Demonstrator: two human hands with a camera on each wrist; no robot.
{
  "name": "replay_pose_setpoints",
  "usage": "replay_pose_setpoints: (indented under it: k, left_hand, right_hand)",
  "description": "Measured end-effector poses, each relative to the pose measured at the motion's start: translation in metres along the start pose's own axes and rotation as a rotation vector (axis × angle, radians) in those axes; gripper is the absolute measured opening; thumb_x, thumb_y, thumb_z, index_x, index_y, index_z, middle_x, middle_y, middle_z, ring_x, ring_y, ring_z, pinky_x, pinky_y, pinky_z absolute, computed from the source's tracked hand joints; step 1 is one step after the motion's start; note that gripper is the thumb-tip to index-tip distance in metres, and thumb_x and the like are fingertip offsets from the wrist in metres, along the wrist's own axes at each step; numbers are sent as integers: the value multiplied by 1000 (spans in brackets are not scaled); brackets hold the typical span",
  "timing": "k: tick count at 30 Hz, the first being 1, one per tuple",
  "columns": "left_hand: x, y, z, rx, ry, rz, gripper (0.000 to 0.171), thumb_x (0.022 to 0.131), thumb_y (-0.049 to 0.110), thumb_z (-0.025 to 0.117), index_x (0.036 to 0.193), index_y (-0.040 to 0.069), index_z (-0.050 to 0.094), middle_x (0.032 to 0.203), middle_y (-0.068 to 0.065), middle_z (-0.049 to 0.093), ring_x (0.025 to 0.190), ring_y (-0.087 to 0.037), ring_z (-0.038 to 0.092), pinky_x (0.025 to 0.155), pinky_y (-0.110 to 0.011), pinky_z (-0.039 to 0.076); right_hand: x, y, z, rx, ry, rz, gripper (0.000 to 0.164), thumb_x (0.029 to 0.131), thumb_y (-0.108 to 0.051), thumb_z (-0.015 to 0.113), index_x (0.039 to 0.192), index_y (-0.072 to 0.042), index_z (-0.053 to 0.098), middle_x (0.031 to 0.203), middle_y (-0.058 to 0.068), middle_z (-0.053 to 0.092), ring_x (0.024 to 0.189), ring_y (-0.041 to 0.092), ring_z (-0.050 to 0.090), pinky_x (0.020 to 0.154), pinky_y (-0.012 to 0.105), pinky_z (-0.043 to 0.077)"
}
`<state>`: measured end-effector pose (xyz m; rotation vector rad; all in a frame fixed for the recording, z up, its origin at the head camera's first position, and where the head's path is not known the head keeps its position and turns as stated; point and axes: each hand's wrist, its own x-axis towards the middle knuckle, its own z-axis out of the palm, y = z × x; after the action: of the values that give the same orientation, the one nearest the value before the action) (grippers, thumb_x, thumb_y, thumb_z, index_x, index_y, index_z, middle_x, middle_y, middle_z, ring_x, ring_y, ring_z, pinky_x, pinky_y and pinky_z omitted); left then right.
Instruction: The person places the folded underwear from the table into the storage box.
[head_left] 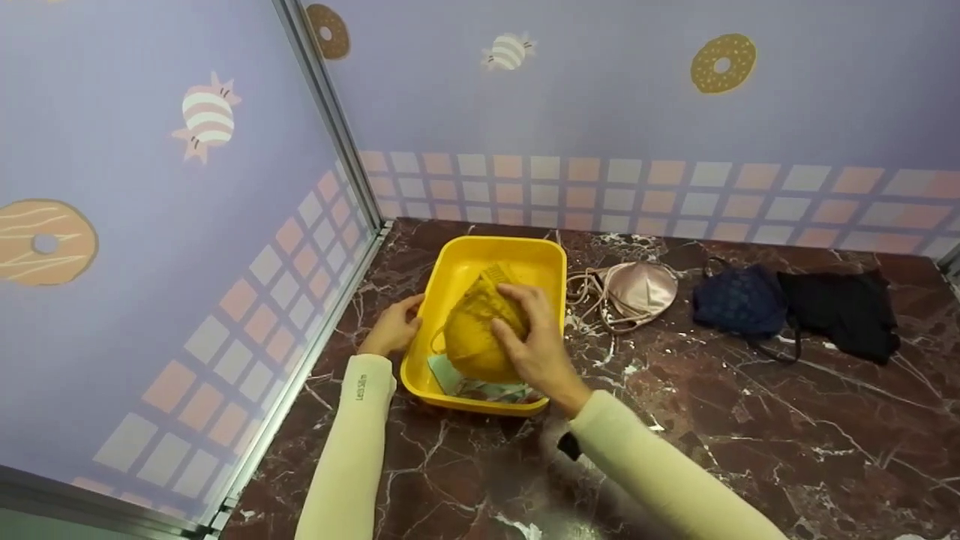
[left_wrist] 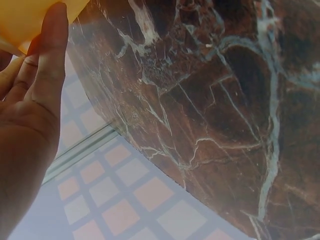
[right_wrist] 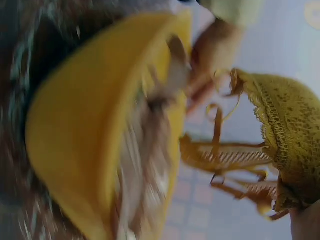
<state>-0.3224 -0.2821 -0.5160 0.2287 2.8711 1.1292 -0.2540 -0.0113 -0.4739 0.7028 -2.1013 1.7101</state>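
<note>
My right hand [head_left: 541,349] grips a mustard-yellow lace bra [head_left: 480,337], holding it over the yellow plastic basin [head_left: 561,281]. In the right wrist view the bra's lace cup [right_wrist: 292,127] and dangling straps [right_wrist: 220,155] hang beside the basin's rim. My left hand [head_left: 394,328] holds the basin's left rim; in the left wrist view its fingers [left_wrist: 50,55] lie along the yellow wall. Beneath the bra, inside the basin, a pale green piece [head_left: 446,373] and other fabric show, partly covered and blurred in the right wrist view.
Right of the basin lie a pale pink satin bra [head_left: 643,291] with loose straps, a navy bra [head_left: 739,301] and a black garment [head_left: 844,311]. They rest on a dark red marbled tabletop [head_left: 720,420]. Patterned panels [head_left: 615,112] border it at the back and left.
</note>
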Motion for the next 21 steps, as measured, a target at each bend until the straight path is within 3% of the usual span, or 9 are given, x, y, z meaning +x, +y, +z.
replay_pose_setpoints:
  k: [5,9,16,18,21]
  left_hand:
    - [0,2,0,7,-4,-2,48,93,-3,51,139,-5,42,109,-19,59,97,-30,56,85,-41,45]
    - [1,3,1,24,2,-8,48,92,-3,52,139,-5,42,110,-19,59,98,-31,56,87,-41,44]
    - [3,4,3,55,3,-1,48,92,-3,53,139,-5,43,110,-19,60,98,-30,56,88,-41,43]
    - [3,3,3,64,0,-2,48,92,-3,52,139,-5,43,111,-19,60,99,-30,56,88,-42,43]
    - [2,2,1,71,3,-7,49,92,-2,52,140,-4,42,114,-20,59,101,-30,55,88,-42,43]
  right_hand:
    - [-5,9,28,-148,-146,88,45,92,-13,61,136,-10,47,129,12,40,115,27,47,99,42,36]
    - [-9,14,37,-230,-311,179,53,91,-11,62,140,-6,43,139,22,30,123,37,41,102,47,32]
    - [-11,16,40,-354,-615,279,60,92,-16,60,147,-15,37,148,21,26,132,39,29,104,51,27]
    - [-11,15,38,-365,-647,287,59,92,-17,59,147,-17,37,147,21,28,131,38,31,104,51,27]
    - [-6,12,32,-358,-631,277,57,91,-15,59,145,-17,42,143,20,35,127,36,37,103,49,30]
